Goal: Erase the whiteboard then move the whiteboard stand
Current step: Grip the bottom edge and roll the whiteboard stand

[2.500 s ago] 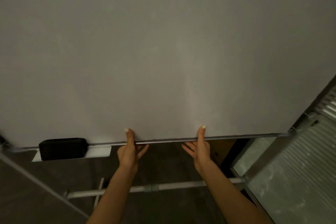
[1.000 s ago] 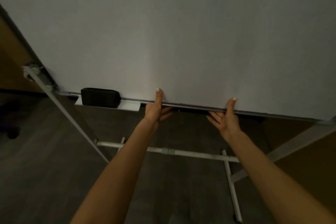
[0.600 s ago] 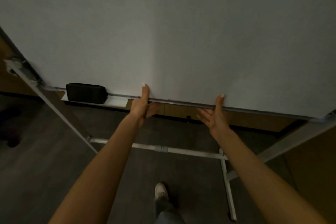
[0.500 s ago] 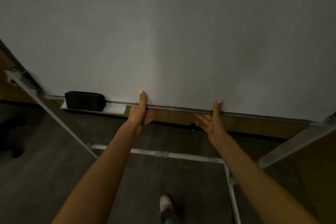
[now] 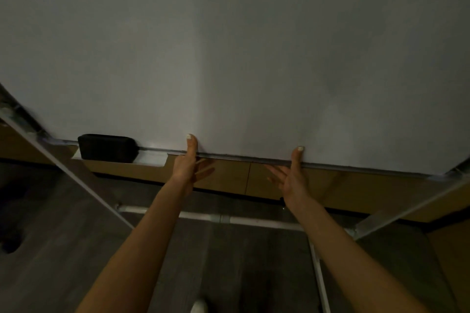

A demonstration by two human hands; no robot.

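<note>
Landmark: the whiteboard's bottom rail (image 5: 330,165). Everything below is placed against it.

Far left, the left stand leg (image 5: 63,168) slants down from the rail's left end. The black eraser (image 5: 106,148) lies in the small tray (image 5: 152,160) hung under the rail, left of both hands. It's parked, nobody's holding it.

The whiteboard (image 5: 229,46) face above the rail reads blank, no marks I can make out. So erase looks done and the step in hand is moving the stand.

The left hand (image 5: 187,162) grips the rail just right of the tray: thumb up on the board face, fingers tucked under and behind the edge. The right hand (image 5: 292,175) has the same pinch further right along the rail, thumb on the face, fingers spread behind. Both hold the board and nothing else.

Below the rail the stand's crossbar (image 5: 241,220) runs level, with a floor foot (image 5: 318,274) coming toward the camera on the right side. The right stand leg (image 5: 407,203) slants off the rail's right end. The wood-panelled wall (image 5: 356,190) sits close behind.

Next move, my read: even push or pull on both hands so the frame doesn't yaw, and watch feet against that floor foot. The wall is near, so little travel is left that way. The eraser could slide off the tray if the stand is jerked.

Writing, brands or labels: none readable anywhere. The light is dim.
</note>
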